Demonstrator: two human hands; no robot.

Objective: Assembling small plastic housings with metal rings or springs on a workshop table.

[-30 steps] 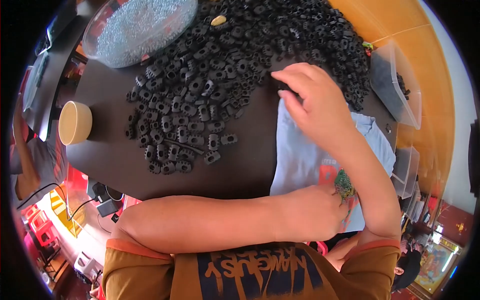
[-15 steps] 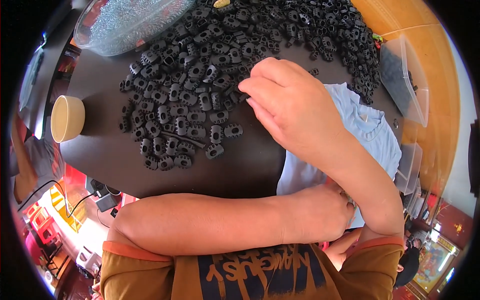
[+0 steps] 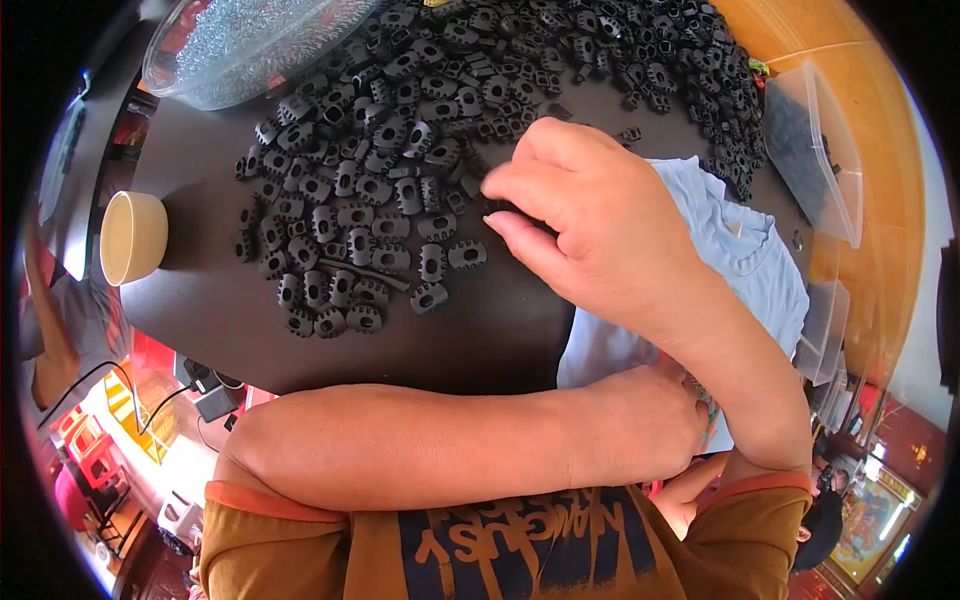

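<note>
Many small black toothed plastic pieces [image 3: 390,228], looking like hair claw clip halves, spread over the dark table [image 3: 250,330]. My right hand [image 3: 600,205] reaches over the right side of their near part. Its fingers curl toward the thumb, and something dark shows between the tips, too small to make out. My left arm lies across my front. My left hand [image 3: 650,420] is closed in a loose fist beside my right forearm, over the light blue shirt [image 3: 735,225]. Its fingertips and anything in them are hidden.
A clear tub of metal springs [image 3: 265,45] stands at the far left. Below it sits a beige cup [image 3: 135,238]. At the right are a clear plastic bin [image 3: 830,160] with black pieces and another clear container [image 3: 825,330]. A thin black strip [image 3: 365,272] lies among the pieces.
My right hand has shifted slightly, and its thumb and fingertips have parted a little with something dark between them. My left hand has barely moved. The whole view has tilted slightly.
</note>
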